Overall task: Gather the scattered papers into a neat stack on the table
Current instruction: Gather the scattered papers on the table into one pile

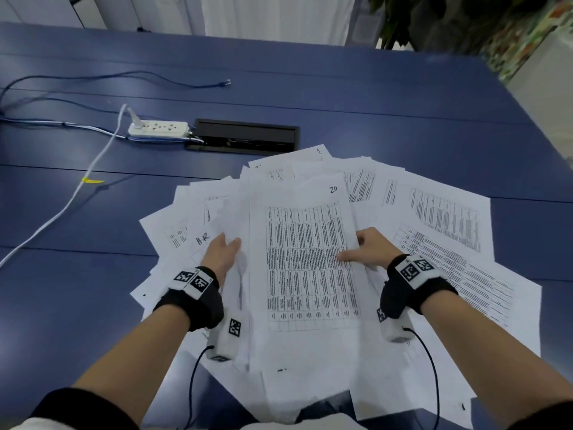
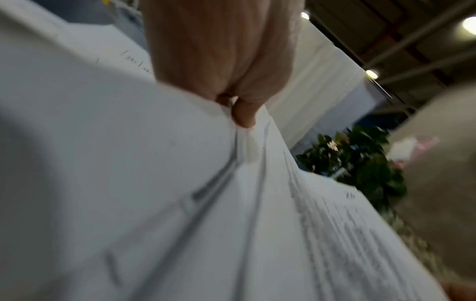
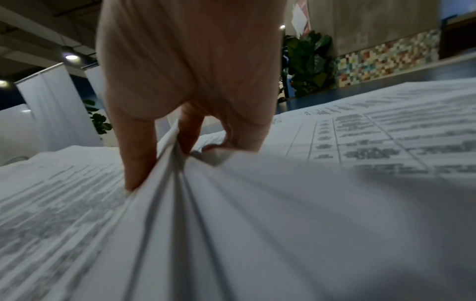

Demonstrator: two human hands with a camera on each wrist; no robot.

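— What lies at your far left?

— A thin white cable and a blue network cable trail over your smooth dark blue table. A white plastic power strip sits touching the end of a black rectangular cable tray sunk into the tabletop.

— And the papers?

— Your scattered papers fan out in the middle of the table in front of you, thin white sheets printed with dense grey tables, overlapping at every angle. One bundle lies on top at the centre, its top sheet marked "20" by hand.

— What is your left hand doing?

— Your left hand sits on the bundle's left edge. In the left wrist view its fingers curl under the sheets' edge and pinch it, with the paper creased there.

— And your right?

— Your right hand grips the bundle's right edge. The right wrist view shows your thumb pressed flat on the printed face and the other fingers tucked beneath, so the sheets bunch into soft ridges between them. Both wrists wear black straps with white tagged blocks.

— Beyond the table?

— A leafy green plant stands past the far right corner.
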